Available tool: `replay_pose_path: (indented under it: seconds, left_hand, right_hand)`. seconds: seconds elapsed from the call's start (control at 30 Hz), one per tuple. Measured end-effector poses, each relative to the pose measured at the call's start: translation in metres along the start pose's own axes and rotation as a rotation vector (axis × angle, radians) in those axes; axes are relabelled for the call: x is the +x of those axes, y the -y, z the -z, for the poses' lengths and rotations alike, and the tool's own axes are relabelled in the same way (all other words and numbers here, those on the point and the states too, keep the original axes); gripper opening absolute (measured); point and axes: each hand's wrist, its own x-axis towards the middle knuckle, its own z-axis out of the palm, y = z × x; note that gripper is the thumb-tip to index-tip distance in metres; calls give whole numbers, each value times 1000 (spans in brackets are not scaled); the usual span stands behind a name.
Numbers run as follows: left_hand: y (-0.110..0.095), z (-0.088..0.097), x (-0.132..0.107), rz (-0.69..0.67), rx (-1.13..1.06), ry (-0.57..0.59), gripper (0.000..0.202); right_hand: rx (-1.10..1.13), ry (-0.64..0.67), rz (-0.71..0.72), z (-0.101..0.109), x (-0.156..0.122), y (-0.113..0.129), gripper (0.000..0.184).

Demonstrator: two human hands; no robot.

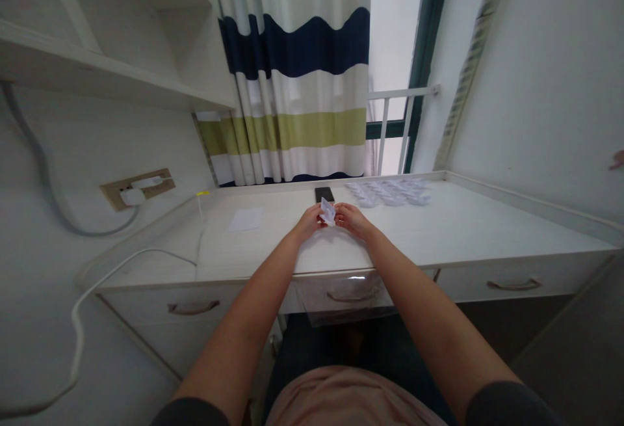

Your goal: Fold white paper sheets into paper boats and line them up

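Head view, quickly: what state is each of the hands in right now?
Left hand: closed, fingers holding one side of the folded white paper.
Right hand: closed, fingers holding the other side of it.

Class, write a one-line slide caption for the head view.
Left hand and right hand hold folded white paper at a white desk.

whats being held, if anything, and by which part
A folded white paper: left side in the left hand, right side in the right hand.

Matt paper (327,211); cloth curtain (312,91)
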Motion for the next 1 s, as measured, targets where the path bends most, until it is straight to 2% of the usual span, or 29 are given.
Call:
replay_pose_path:
  seconds: [0.3,0.7,1.0]
  left_hand:
    - [-3,-3,-6,31,18,58,27]
    - [8,0,6,20,80,9,24]
    - [4,-4,1,27,90,-16,22]
  right_hand:
    - [-55,12,10,0,-4,0,21]
    - [-99,-10,6,3,0,-7,21]
    - [-100,13,7,3,1,-8,23]
